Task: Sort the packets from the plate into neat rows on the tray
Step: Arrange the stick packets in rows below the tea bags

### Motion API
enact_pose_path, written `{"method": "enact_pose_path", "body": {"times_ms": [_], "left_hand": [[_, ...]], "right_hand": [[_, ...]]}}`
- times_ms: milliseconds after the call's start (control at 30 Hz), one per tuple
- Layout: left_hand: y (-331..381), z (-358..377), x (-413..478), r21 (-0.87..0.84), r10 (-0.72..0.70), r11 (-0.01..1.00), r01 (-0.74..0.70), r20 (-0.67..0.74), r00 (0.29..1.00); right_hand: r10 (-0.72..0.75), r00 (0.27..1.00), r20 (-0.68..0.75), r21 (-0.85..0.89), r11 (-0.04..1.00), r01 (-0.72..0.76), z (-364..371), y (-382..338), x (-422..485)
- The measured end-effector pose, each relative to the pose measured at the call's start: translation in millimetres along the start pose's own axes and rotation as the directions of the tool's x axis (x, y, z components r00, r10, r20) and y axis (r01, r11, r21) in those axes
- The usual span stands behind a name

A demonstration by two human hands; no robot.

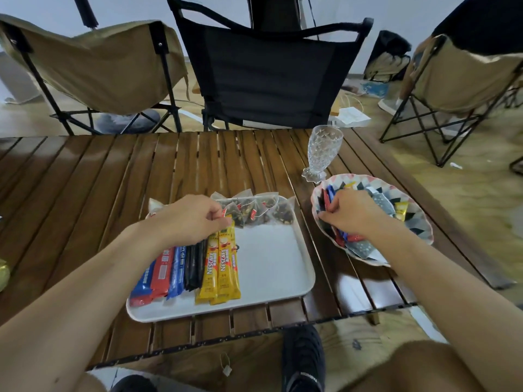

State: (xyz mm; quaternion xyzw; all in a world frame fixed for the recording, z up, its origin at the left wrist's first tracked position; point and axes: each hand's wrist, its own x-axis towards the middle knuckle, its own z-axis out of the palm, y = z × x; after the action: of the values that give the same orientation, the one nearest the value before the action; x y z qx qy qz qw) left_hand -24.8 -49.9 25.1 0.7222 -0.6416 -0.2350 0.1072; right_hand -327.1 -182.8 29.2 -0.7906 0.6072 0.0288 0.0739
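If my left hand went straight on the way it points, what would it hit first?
Probably the pyramid tea bags at the tray's far edge, just beyond the left hand.

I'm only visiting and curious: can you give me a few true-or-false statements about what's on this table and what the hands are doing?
1. The right hand grips packets in the plate. True.
2. The glass lies on its side on the tray. False: it stands upright on the table, behind the plate.
3. The yellow packets lie just right of the black packets. True.
4. The tea bags line the tray's near edge. False: they line its far edge.
5. The left hand rests on the table. False: it pinches the top of the yellow packets on the tray.
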Motion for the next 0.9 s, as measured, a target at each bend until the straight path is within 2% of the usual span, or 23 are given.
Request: {"method": "enact_pose_path", "body": {"times_ms": [267,433,600,767,900], "left_hand": [[7.9,5.8,7.9,0.018,-0.001,1.000,0.001,-0.001,1.000],[-0.1,3.6,5.3,-0.016,0.000,1.000,0.000,0.010,1.000],[-7.3,-0.8,-1.3,-0.027,-0.007,1.000,0.006,-0.012,1.000],[-23.5,-7.2,-12.5,-0.053,-0.029,0.998,0.028,-0.021,0.999],[-36.1,-13.7,-21.6,-0.042,-0.044,0.998,0.043,-0.040,0.998]], "right_hand": [[0.098,0.995,-0.010,-0.161,0.982,-0.098,0.8,-14.3,-0.1],[0.123,0.992,-0.017,-0.146,0.981,-0.124,-7.8,-10.4,1.0],[0.160,0.987,-0.013,-0.018,0.987,-0.161,-8.2,11.6,6.9],[0.155,0.986,0.064,0.206,0.965,-0.165,-16.9,23.2,1.1],[0.158,0.987,-0.029,0.344,0.929,-0.138,-30.0,13.2,-12.3]]}}
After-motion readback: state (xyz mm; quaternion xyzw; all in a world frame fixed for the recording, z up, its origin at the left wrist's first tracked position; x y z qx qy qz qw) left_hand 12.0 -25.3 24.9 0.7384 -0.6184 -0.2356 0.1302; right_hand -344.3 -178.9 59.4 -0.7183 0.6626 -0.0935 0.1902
